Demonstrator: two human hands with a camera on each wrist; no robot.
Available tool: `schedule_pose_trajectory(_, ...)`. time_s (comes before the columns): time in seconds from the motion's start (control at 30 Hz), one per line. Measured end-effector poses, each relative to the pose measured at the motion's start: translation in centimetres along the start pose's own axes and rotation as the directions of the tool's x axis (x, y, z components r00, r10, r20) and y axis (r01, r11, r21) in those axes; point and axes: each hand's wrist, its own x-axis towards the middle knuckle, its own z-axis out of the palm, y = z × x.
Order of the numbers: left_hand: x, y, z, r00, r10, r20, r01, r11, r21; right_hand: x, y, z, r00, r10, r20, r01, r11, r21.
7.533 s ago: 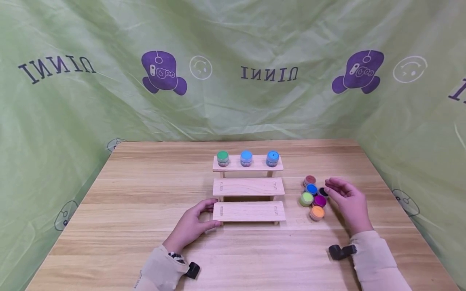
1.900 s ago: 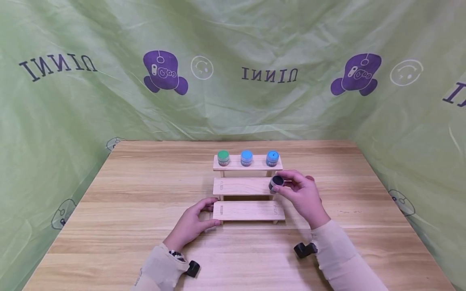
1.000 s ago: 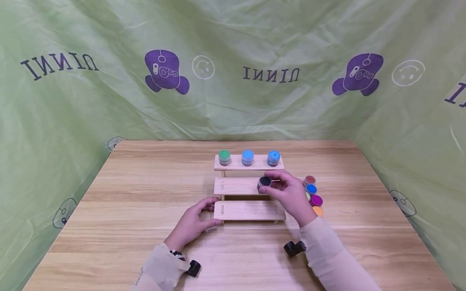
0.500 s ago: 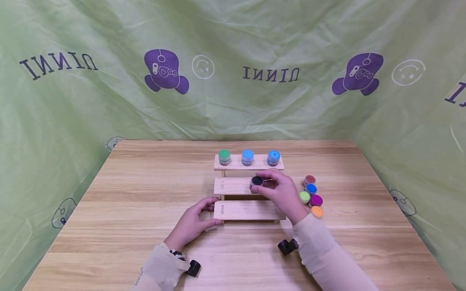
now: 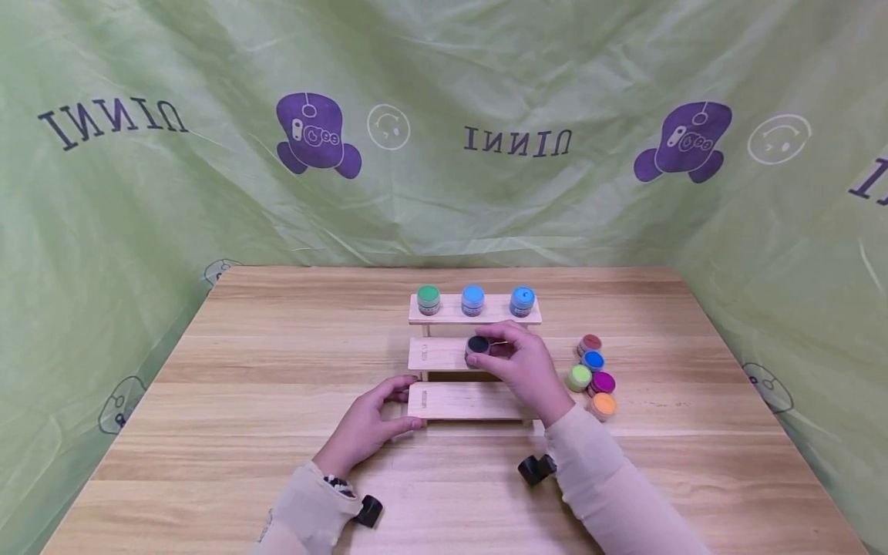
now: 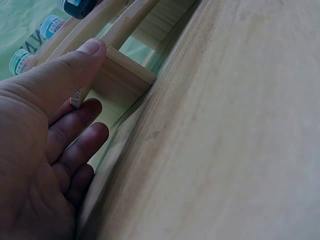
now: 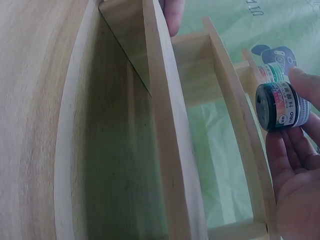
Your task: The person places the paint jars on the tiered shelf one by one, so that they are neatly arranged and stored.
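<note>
The right hand [image 5: 523, 368] pinches a black-lidded jar [image 5: 477, 351] at the middle tier of a three-tier wooden rack [image 5: 472, 401]. In the right wrist view the jar [image 7: 282, 106] sits between thumb and fingers, a label on its side; whether it touches the tier I cannot tell. The left hand [image 5: 364, 428] grips the left end of the lowest tier; in the left wrist view its thumb lies on the tier's edge, with fingers below. On the top tier stand a green-lidded jar [image 5: 428, 300] and two blue-lidded jars, one at centre [image 5: 472, 301] and one at right [image 5: 522, 301].
Right of the rack several jars cluster on the wooden table [image 5: 277, 339]: brown [image 5: 590, 344], blue [image 5: 593, 361], light green [image 5: 579, 377], purple [image 5: 603, 383] and orange [image 5: 603, 405]. A green printed curtain [image 5: 430, 208] hangs behind and beside the table.
The right hand took the black-lidded jar from the cluster to the middle tier, then moved it leftward along that tier. The left hand has kept its place on the lowest tier.
</note>
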Motion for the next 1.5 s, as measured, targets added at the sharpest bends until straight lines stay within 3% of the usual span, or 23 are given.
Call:
schedule_pose_trajectory(0.33,0.0,0.0,0.0,1.0,-0.009,0.006,0.009,1.0,-0.007,0.1,-0.6,1.3,1.0,-0.009,0.015,0.009,1.0,0.01)
schedule_pose_trajectory(0.7,0.1,-0.2,0.1,1.0,-0.008,0.003,0.008,1.0,-0.003,0.4,-1.3,2.7,0.999,0.036,0.026,-0.037,0.998,0.041)
schedule_pose_trajectory(1.07,0.1,-0.2,0.0,1.0,-0.003,0.007,0.003,1.0,0.002,0.8,-1.6,3.8,0.999,-0.013,0.033,0.013,1.0,0.008)
schedule_pose_trajectory(1.5,0.1,-0.3,0.0,1.0,0.022,0.012,-0.022,1.0,-0.001,1.2,-2.1,4.8,0.998,0.036,0.052,-0.039,0.998,0.049)
